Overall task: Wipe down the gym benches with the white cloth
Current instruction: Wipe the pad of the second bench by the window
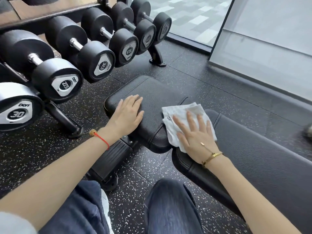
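**Cloth at the pad junction, under the right hand**

The crumpled white cloth (184, 122) lies across the gap between the black padded seat (152, 97) and long black backrest pad (263, 159). The right hand (197, 137) presses it flat-fingered; the backrest's long axis runs right. The left hand (126, 115) rests flat on the seat, holding nothing.

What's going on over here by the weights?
A person is wiping a black gym bench. The right hand presses a white cloth flat where the seat pad meets the long back pad. The left hand rests open on the seat pad. A dumbbell rack stands alongside.
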The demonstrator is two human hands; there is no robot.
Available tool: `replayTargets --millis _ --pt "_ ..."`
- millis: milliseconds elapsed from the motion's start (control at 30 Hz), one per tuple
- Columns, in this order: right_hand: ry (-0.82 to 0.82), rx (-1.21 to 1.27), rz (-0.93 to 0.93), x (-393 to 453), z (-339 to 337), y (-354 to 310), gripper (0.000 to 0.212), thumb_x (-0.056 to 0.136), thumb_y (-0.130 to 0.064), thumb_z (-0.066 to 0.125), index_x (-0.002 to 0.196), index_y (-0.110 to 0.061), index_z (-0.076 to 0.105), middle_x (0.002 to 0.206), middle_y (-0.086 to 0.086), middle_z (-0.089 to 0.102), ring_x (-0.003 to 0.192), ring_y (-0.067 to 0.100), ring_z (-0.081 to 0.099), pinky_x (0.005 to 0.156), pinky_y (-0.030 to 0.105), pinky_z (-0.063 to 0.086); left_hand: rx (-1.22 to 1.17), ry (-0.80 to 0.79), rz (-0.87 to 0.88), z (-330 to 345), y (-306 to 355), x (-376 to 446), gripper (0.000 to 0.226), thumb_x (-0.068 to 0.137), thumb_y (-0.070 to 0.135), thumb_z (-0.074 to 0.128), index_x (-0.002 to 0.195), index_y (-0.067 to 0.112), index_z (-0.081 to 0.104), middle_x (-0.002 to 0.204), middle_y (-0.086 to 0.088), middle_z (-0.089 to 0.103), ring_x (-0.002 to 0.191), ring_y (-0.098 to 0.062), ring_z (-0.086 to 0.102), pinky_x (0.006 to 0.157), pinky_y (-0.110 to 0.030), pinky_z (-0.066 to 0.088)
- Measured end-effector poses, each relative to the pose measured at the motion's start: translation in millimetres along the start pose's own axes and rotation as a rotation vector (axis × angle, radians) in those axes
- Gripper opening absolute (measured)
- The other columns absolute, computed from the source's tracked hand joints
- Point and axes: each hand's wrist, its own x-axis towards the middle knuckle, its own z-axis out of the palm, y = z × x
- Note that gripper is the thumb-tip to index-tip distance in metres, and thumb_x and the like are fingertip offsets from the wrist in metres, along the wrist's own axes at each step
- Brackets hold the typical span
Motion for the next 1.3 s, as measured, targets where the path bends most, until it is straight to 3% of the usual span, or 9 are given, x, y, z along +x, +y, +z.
replayTargets --millis 100,333,500,600,867,1000,1100,1167,1300 --pt "-0.019 -0.027 0.068 -13.2 -3.4 17.3 0.051 0.101 -0.050 0.011 0.150 -0.052 -0.001 0.164 0.005 -0.003 0.149 0.032 -0.010 0.119 0.052 -0.007 0.015 -0.033 0.049 6.7 13.2 4.4 0.056 0.103 0.034 0.038 0.153 0.011 0.027 0.158 -0.008 0.027 0.148 -0.025 0.020 0.121 -0.047 0.015" --pt "-0.101 -0.024 0.264 63.5 -23.2 37.2 0.052 0.104 -0.042 0.015 0.155 -0.039 0.002 0.163 0.013 0.009 0.148 0.041 0.004 0.117 0.060 -0.003 0.028 -0.064 0.038 12.4 20.2 6.9 0.057 0.103 0.036 0.035 0.154 0.014 0.024 0.160 -0.005 0.024 0.149 -0.024 0.017 0.121 -0.049 0.013" --pt "0.038 -0.012 0.073 11.0 -9.0 29.1 0.052 0.103 -0.046 0.016 0.153 -0.045 0.003 0.164 0.008 0.003 0.149 0.037 -0.005 0.119 0.053 -0.007 0.029 -0.038 0.008 6.6 7.1 9.8 0.056 0.103 0.035 0.036 0.153 0.012 0.025 0.160 -0.007 0.026 0.149 -0.024 0.018 0.121 -0.050 0.013" --pt "0.032 0.007 -0.060 -11.9 -2.0 15.3 0.051 0.102 -0.049 0.011 0.151 -0.050 0.000 0.165 -0.001 -0.002 0.150 0.032 -0.011 0.118 0.052 -0.011 0.023 -0.043 -0.057 2.5 -7.4 10.1 0.056 0.103 0.033 0.036 0.154 0.012 0.025 0.160 -0.007 0.025 0.150 -0.024 0.016 0.121 -0.050 0.011" --pt "-0.016 0.066 -0.136 76.7 -6.9 -39.5 0.050 0.104 -0.047 0.019 0.152 -0.048 0.007 0.165 0.000 -0.007 0.148 0.035 -0.016 0.117 0.054 -0.015 0.027 -0.034 -0.157 -5.7 -32.7 5.7 0.054 0.104 0.030 0.036 0.153 0.013 0.027 0.160 -0.007 0.025 0.149 -0.025 0.016 0.121 -0.053 0.011" --pt "0.029 0.041 -0.254 55.2 2.0 -53.9 0.050 0.102 -0.051 0.014 0.151 -0.051 0.004 0.165 0.000 -0.006 0.148 0.037 -0.017 0.115 0.058 -0.016 0.029 -0.029 -0.180 -5.3 -42.6 1.4 0.053 0.104 0.030 0.036 0.153 0.014 0.027 0.159 -0.007 0.026 0.149 -0.025 0.017 0.120 -0.053 0.012" --pt "0.035 0.025 -0.389 22.3 11.5 -54.1 0.051 0.099 -0.057 0.007 0.149 -0.055 -0.004 0.164 -0.004 -0.008 0.147 0.034 -0.020 0.113 0.053 -0.024 0.039 -0.034 -0.172 -5.3 -49.6 -1.3 0.053 0.103 0.031 0.036 0.154 0.015 0.027 0.158 -0.008 0.027 0.147 -0.027 0.020 0.120 -0.052 0.018" --pt "0.005 0.056 -0.361 33.8 7.9 -46.5 0.049 0.100 -0.057 0.010 0.148 -0.057 -0.001 0.164 -0.007 -0.008 0.148 0.031 -0.019 0.114 0.050 -0.023 0.046 -0.039 -0.146 -4.9 -52.0 -2.6 0.054 0.103 0.032 0.037 0.153 0.014 0.027 0.158 -0.011 0.028 0.147 -0.030 0.022 0.119 -0.050 0.022" --pt "-0.035 0.062 -0.144 103.7 -7.5 -47.0 0.049 0.103 -0.051 0.018 0.150 -0.053 0.006 0.164 -0.004 -0.009 0.148 0.036 -0.015 0.116 0.059 -0.013 0.039 -0.052 -0.143 -4.4 -53.8 -4.0 0.055 0.103 0.033 0.035 0.154 0.014 0.024 0.159 -0.011 0.026 0.147 -0.030 0.020 0.119 -0.050 0.023"
